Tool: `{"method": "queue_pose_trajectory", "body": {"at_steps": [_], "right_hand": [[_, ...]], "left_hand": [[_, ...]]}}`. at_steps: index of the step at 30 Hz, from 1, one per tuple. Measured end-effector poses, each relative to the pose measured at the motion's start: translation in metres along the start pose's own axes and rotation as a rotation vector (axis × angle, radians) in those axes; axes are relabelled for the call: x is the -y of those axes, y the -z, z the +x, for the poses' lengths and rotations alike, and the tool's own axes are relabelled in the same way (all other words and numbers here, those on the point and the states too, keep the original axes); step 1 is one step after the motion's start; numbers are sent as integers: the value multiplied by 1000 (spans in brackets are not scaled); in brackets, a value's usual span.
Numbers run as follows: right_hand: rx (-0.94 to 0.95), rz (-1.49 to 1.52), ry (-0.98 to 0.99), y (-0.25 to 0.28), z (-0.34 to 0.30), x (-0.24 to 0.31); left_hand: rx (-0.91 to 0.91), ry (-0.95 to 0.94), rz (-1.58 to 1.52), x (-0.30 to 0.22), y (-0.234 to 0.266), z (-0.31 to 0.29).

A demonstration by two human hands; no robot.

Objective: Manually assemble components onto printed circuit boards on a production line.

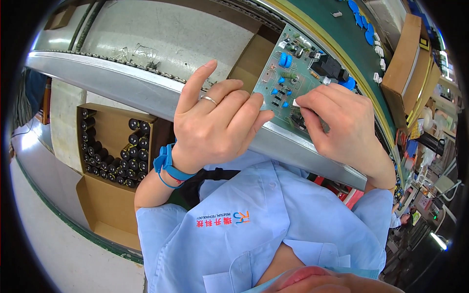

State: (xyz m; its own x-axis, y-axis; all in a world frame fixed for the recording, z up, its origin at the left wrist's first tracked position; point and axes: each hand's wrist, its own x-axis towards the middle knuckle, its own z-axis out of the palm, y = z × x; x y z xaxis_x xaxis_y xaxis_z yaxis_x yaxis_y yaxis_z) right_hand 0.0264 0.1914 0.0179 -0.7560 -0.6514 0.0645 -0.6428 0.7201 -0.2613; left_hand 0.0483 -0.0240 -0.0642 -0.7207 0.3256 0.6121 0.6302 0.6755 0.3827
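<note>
A green circuit board (267, 90) lies on the metal rail of the line in front of me, carrying blue discs, a black block and other small parts. Over its right half, my right hand (342, 124) pinches a small white component (295, 102) between thumb and forefinger, close to the board's surface. My left hand (217, 119) hovers by the board's left edge, palm down, fingers apart and nothing in them. A ring and a blue wrist strap (168, 163) are on it. My right fingers hide part of the board.
An open cardboard box (105, 202) with several black cylindrical capacitors stands at the left, below the metal rail (122, 75). Beyond the board, a green surface (322, 22) holds loose blue discs (369, 34) and white parts. Cardboard boxes (405, 63) stand at the far right.
</note>
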Motion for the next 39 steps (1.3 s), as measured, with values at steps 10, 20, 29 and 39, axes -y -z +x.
{"method": "queue_pose_trajectory", "body": {"at_steps": [10, 20, 29, 39], "right_hand": [[160, -99, -22, 7, 13, 6], [204, -64, -63, 12, 12, 9], [207, -81, -49, 13, 11, 9], [205, 14, -10, 14, 10, -2]], "left_hand": [[-30, 1, 7, 0, -2, -1], [-46, -3, 10, 1, -2, -2], [-45, 0, 11, 0, -2, -2], [-51, 4, 5, 1, -2, -1]]}}
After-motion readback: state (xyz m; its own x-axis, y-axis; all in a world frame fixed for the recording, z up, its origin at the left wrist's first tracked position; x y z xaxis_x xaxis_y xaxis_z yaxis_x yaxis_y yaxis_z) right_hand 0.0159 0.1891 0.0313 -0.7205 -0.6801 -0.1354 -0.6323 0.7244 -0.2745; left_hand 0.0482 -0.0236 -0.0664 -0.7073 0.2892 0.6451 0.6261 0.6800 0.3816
